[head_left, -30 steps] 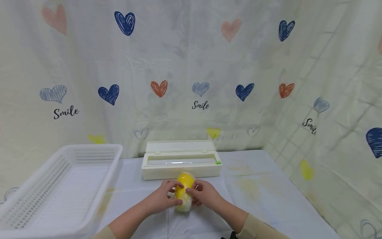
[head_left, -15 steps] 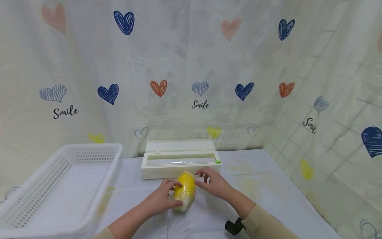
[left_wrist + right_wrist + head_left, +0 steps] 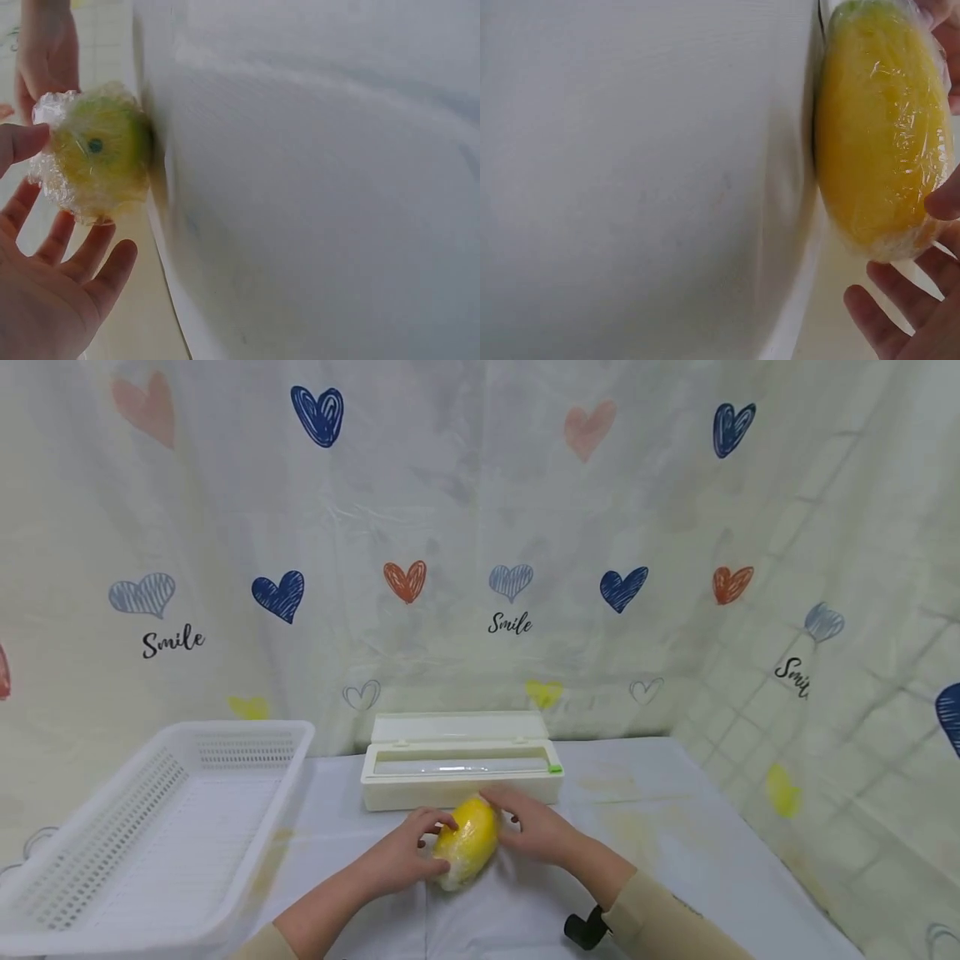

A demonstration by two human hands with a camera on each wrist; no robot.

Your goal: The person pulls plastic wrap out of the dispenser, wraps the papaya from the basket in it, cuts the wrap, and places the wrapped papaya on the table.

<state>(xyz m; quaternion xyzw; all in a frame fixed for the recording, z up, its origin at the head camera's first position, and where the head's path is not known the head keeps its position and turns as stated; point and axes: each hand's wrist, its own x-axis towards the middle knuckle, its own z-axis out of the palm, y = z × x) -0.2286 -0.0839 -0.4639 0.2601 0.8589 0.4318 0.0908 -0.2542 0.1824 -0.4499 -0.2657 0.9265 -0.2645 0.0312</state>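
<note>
On the white-covered table lies an oblong yellow fruit (image 3: 472, 839) wrapped tightly in clear cling film, tilted toward the upper right in the head view. One end of the fruit (image 3: 101, 142) is greenish with a small dark stem scar, under bunched film. My left hand (image 3: 397, 856) holds that near end, thumb on one side and fingertips on the other. My right hand (image 3: 543, 827) is at the far end; in the right wrist view its thumb overlaps the film and its fingers (image 3: 896, 292) curve round the tip.
Just behind the fruit stands a long cream cling-film box (image 3: 461, 793), lid up, with a film roll (image 3: 461, 766) inside and a green slider at its right. A white perforated basket (image 3: 300, 760) sits on the left. A heart-patterned curtain (image 3: 450, 485) closes off the back.
The fruit has turned clockwise, its far end swinging right. My right hand let go of its side, moved up and away, then came back to the far end. My left hand stays on it.
</note>
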